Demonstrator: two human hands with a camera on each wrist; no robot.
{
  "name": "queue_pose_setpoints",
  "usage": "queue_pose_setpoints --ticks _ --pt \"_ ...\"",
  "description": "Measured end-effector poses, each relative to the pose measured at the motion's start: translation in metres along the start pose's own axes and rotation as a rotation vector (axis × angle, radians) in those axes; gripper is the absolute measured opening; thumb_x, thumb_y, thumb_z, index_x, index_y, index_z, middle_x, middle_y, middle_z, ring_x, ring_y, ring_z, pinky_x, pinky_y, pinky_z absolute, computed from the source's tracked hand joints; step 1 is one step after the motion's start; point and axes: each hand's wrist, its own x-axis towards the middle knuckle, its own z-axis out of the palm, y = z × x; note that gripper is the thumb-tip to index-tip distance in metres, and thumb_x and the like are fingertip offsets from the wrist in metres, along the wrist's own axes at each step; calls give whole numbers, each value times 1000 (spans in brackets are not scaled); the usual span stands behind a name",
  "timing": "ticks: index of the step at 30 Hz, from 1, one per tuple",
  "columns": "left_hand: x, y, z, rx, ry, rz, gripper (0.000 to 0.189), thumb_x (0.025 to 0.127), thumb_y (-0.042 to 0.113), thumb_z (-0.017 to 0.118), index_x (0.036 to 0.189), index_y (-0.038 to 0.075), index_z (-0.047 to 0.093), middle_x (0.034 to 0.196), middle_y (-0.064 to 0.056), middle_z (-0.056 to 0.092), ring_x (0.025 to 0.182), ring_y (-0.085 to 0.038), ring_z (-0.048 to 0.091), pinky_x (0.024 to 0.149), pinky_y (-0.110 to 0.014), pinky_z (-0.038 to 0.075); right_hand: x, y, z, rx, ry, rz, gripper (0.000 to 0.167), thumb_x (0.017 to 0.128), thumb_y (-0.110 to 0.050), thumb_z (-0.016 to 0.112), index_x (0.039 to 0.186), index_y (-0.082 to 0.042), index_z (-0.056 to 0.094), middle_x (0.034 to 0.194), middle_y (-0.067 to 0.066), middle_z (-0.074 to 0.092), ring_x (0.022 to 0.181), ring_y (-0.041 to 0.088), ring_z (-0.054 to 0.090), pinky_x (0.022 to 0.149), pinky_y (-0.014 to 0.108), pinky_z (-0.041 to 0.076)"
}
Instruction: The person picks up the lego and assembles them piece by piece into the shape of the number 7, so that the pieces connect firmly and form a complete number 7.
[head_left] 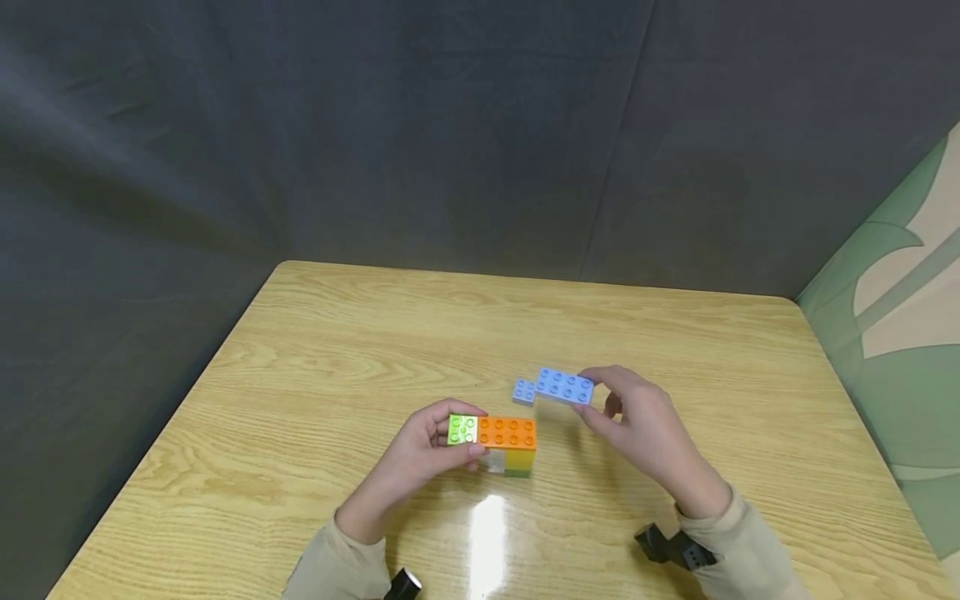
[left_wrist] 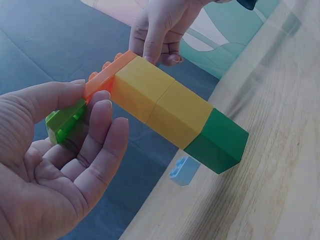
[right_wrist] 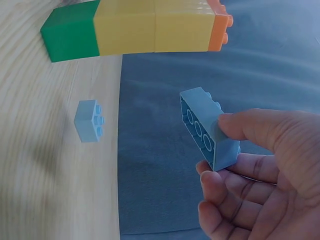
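My left hand (head_left: 423, 446) pinches a stack of toy building bricks near its top. Across the top runs an orange brick (head_left: 517, 432), with a lime green brick (head_left: 462, 428) at its left end between my fingers. Below the orange one are two yellow bricks (left_wrist: 157, 102) and a dark green brick (left_wrist: 218, 141) at the bottom, right at the tabletop. My right hand (head_left: 637, 421) holds a long blue brick (head_left: 564, 387) by its right end, thumb and fingers on opposite sides. It is raised, studs up, its hollow underside showing in the right wrist view.
A small blue brick (head_left: 523, 392) sits on the wooden table (head_left: 337, 333) behind the stack, overlapped by the long one's corner in the head view. A dark cloth (head_left: 450, 150) hangs behind the table, and a green leaf-patterned surface (head_left: 900, 350) lies along the right.
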Motion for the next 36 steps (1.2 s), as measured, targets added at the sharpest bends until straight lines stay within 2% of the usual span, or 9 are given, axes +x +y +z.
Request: queue_pose_setpoints --ticks 5,12,20,27,36 --pt "0 0 0 -5 -3 3 39 87 -1 69 123 -8 55 105 -26 67 80 -23 69 70 -35 59 -1 -4 -2 8 2 -2 32 83 -12 78 113 -6 67 101 5 67 63 14 50 50 24 40" --pt "-1 1 0 11 5 -19 40 87 0 70 123 -7 55 105 -24 67 82 -30 69 72 -39 59 -1 -6 -2 6 14 -18 32 83 -13 78 112 -6 67 100 3 67 63 13 50 50 23 39" --pt "-1 2 1 9 8 -21 40 87 0 70 123 -6 55 106 -24 67 82 -28 69 71 -37 59 -1 -8 -3 8 23 -36 32 82 -12 78 111 -6 67 100 3 67 63 14 51 50 23 40" --pt "0 1 1 3 7 -14 40 87 -1 70 123 -7 55 106 -24 67 81 -25 69 71 -36 59 -1 -9 -4 4 18 -38 31 82 -12 79 111 -8 67 100 2 67 63 10 49 50 23 40" --pt "0 1 0 -2 5 -15 40 87 -1 70 123 -7 55 105 -24 67 81 -30 69 70 -34 59 -1 -12 -5 26 16 -43 32 83 -11 78 113 -9 67 104 2 67 65 14 53 52 24 42"
